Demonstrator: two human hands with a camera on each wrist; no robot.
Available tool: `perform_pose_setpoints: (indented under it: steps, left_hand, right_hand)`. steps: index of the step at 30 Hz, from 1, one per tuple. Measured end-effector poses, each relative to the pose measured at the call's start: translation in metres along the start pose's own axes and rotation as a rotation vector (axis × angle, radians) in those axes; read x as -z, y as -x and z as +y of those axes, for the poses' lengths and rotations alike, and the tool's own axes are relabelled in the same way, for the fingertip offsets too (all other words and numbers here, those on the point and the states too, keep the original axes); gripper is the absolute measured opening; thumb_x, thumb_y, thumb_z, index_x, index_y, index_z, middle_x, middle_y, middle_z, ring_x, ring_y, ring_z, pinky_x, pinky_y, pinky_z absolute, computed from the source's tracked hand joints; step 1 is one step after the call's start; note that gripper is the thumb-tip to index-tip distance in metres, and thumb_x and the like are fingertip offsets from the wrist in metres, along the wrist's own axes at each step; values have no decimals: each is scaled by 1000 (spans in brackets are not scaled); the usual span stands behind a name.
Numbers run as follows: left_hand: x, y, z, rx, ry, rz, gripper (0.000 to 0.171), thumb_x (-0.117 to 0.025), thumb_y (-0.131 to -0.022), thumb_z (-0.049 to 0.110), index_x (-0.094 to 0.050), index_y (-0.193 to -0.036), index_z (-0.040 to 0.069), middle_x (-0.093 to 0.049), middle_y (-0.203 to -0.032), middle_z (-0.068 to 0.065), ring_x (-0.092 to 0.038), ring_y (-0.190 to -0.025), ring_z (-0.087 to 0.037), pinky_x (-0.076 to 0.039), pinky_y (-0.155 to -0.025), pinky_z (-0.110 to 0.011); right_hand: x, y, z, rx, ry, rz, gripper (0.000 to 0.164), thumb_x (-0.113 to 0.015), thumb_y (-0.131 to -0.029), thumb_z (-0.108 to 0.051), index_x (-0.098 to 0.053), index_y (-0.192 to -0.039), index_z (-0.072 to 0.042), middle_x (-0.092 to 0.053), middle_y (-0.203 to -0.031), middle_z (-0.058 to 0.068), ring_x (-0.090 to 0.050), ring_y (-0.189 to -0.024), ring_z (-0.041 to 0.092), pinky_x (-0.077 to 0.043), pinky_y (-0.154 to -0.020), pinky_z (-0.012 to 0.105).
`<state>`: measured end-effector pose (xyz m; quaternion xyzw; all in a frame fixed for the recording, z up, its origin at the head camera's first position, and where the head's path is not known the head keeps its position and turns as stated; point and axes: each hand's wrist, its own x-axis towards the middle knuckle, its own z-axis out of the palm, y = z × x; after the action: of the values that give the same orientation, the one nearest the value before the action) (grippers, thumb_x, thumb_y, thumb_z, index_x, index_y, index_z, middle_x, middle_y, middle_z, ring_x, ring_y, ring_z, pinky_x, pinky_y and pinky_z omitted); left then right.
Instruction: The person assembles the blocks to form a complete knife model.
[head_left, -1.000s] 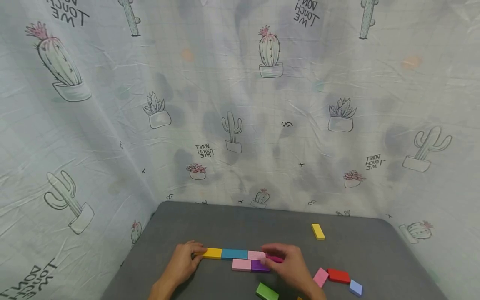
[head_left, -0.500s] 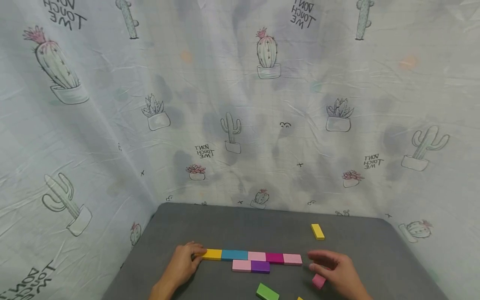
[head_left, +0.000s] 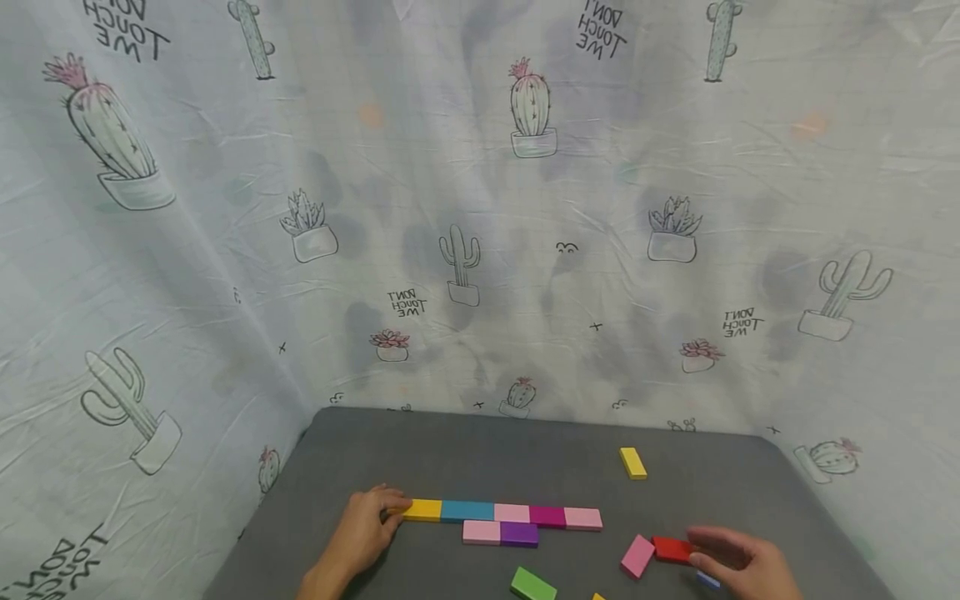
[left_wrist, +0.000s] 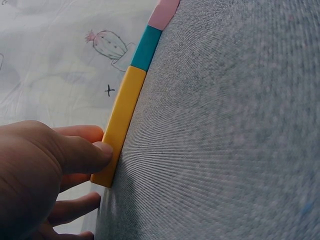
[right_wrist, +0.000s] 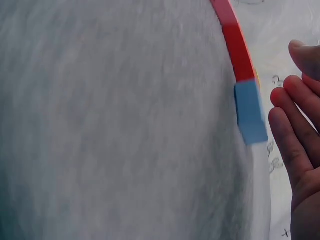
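My left hand (head_left: 360, 532) pinches the left end of a yellow block (left_wrist: 125, 107) between thumb and fingers. That block begins a straight row, continuing with a blue block (head_left: 467, 511), a pink block (head_left: 512, 513), a magenta block (head_left: 547, 517) and another pink block (head_left: 582, 519). Against the row's near side lie a pink block (head_left: 481, 532) and a purple block (head_left: 519, 535). My right hand (head_left: 750, 565), fingers apart and holding nothing, hovers by a red block (head_left: 670, 549) and a light blue block (right_wrist: 251, 112). In the head view it partly covers the light blue one.
Left of the red block lies a tilted pink block (head_left: 637, 557). A green block (head_left: 533, 584) is near the front, beside a partly cut-off orange-yellow piece (head_left: 597, 597). One yellow block (head_left: 633, 463) lies farther back on the grey table (head_left: 450, 442). A cactus-print curtain (head_left: 480, 208) hangs behind.
My right hand has let go of the pink block at the row's right end, beyond the magenta one, and moved right to the red and light blue blocks. My left hand stays put.
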<state>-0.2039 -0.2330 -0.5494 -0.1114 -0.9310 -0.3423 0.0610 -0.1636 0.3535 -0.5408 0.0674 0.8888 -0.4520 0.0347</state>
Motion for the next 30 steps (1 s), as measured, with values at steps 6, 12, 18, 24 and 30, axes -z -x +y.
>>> perform_pose_setpoints:
  steps: [6,12,18,24,30]
  left_hand:
    - [0,1,-1,4,-3,7,22,-87,-89,0,-88,-106,13,-83,-117,-12,-70,-128,-52,-58,-109,-67]
    - [0,0,0,9,-5,1,23,-87,-89,0,-89,-107,13,-83,-117,-11,-70,-128,-53,-58,-109,-68]
    - [0,0,2,8,-4,8,23,-87,-89,-1,-88,-107,12,-83,-117,-12,-70,-127,-53,-58,-109,-68]
    - [-1,0,1,3,-10,9,22,-87,-89,-1,-88,-107,12,-83,-116,-11,-71,-126,-51,-58,-110,-67]
    - [-1,0,1,-6,-14,9,22,-87,-88,-2,-88,-107,11,-83,-116,-12,-71,-126,-50,-58,-110,-66]
  right_hand:
    - [4,-1,4,-48,7,18,59,-95,-85,-34,-78,-128,3,-82,-120,16,-81,-102,22,-69,-80,29]
    - [3,-6,7,-45,7,17,58,-96,-84,-29,-77,-129,3,-82,-119,16,-81,-100,19,-69,-81,30]
    - [-1,-16,7,-41,39,-13,53,-95,-85,-18,-76,-129,4,-81,-120,18,-80,-107,31,-70,-85,39]
    - [-4,-22,7,-48,36,-35,50,-95,-83,-9,-77,-127,5,-81,-118,19,-80,-107,33,-70,-87,45]
    - [-4,-21,5,-32,52,-52,47,-94,-82,-5,-78,-125,5,-81,-117,19,-80,-106,33,-70,-86,44]
